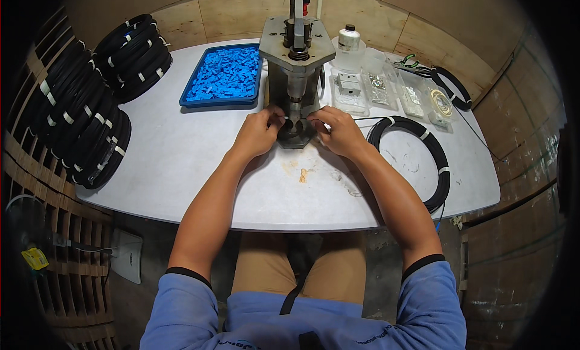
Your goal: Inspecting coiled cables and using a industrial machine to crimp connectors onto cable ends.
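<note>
A metal bench press (293,72) stands upright at the far middle of the table, its ram lowered toward a dark base (294,138). On the left side of the base, my left hand (260,131) has its thumb and fingers pinched together; what they hold is hidden. My right hand (338,129) is closed on the opposite side, its fingertips close under the ram. A black cable runs to the right hand from the cable coil (444,159) on the table; its end at the ram is too small to make out.
A dark blue tray (188,103) of small blue pieces lies left of the press. Stacked black cable coils (90,114) stand at the left. Clear boxes (386,90) of small parts, a bottle (348,38) and another cable coil (452,87) occupy the back right. Orange scraps (303,176) lie in front.
</note>
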### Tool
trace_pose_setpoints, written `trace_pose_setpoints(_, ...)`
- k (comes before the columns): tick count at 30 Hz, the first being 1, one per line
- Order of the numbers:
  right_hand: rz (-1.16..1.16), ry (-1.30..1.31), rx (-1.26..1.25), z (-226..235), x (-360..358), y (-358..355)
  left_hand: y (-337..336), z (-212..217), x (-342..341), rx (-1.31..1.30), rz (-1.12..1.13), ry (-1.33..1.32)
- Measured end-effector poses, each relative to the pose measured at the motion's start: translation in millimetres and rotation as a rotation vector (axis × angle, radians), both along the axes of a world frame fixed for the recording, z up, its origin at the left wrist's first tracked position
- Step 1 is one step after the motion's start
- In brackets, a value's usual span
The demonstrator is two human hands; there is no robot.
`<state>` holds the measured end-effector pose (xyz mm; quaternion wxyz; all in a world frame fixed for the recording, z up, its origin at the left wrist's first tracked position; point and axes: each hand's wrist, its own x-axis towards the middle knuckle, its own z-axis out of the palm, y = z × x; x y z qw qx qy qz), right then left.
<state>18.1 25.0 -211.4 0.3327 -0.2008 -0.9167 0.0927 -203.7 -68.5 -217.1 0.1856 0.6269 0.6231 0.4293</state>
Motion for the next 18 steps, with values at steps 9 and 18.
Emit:
trace_pose_setpoints(9,-0.008,-0.018,-0.027,2.1,0.8,-0.8,-0.1,0.2,0.5,0.0,0.018,0.026)
trace_pose_setpoints(18,-0.012,-0.029,-0.025,0.8,1.1,0.7,0.1,1.4,1.2,-0.017,0.017,0.01)
